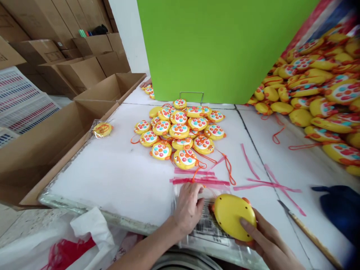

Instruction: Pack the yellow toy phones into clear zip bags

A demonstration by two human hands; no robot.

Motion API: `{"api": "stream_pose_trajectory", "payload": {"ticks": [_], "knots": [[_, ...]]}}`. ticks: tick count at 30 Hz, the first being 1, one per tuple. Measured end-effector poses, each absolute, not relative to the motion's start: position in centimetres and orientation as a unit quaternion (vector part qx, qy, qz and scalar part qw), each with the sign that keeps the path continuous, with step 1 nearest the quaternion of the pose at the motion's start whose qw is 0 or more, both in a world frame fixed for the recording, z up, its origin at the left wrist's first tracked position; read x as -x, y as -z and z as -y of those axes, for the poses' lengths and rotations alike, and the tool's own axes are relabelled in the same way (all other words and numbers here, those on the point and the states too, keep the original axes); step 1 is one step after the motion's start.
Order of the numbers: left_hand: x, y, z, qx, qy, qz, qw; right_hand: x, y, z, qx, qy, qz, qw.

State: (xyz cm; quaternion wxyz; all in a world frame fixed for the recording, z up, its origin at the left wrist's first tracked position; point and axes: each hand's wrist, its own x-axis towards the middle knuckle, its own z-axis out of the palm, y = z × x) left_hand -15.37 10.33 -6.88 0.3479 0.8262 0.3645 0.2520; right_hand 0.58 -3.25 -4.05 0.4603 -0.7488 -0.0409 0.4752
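Note:
My right hand (267, 240) grips a yellow turtle-shaped toy (234, 216), its plain underside turned up with small dark holes showing. Beneath it at the table's front edge lies a stack of clear plastic bags (208, 240) with dark print. My left hand (188, 208) rests on the bags with curled fingers at their top edge, by the pink strip (201, 181); the fingertips are partly hidden. Just beyond is a pile of the same toys (179, 131), most with white backs, coloured dots and orange cords.
A bagged toy (102, 129) lies by the open carton (56, 131) at left. A knife (309, 234), loose pink strips (267, 184) and a dark blue object (339, 210) lie at right. Behind stand a green board (219, 48) and a large toy heap (317, 93). Another person's hand (146, 83) shows at back left.

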Motion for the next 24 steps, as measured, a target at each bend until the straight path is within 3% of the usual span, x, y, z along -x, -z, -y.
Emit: {"api": "stream_pose_trajectory", "payload": {"ticks": [9,13,17,19,24], "knots": [[15.4,6.8,-10.6,-0.861,-0.24,-0.325,0.308,0.3,3.0,3.8,0.67,-0.565,0.145,0.459],[15.4,6.7,-10.3,-0.884,-0.23,-0.303,0.271,1.6,1.7,2.1,0.573,-0.592,0.134,0.551],[15.5,6.3,-9.9,-0.905,-0.221,-0.279,0.233,2.1,1.6,-1.5,0.539,-0.498,0.133,0.666],[15.7,6.1,-9.7,-0.917,-0.218,-0.257,0.211,1.7,2.1,-2.9,0.584,-0.455,0.192,0.645],[16.4,5.7,-9.8,-0.939,-0.227,-0.218,0.14,0.5,3.5,-3.2,0.717,-0.385,0.376,0.444]]}}
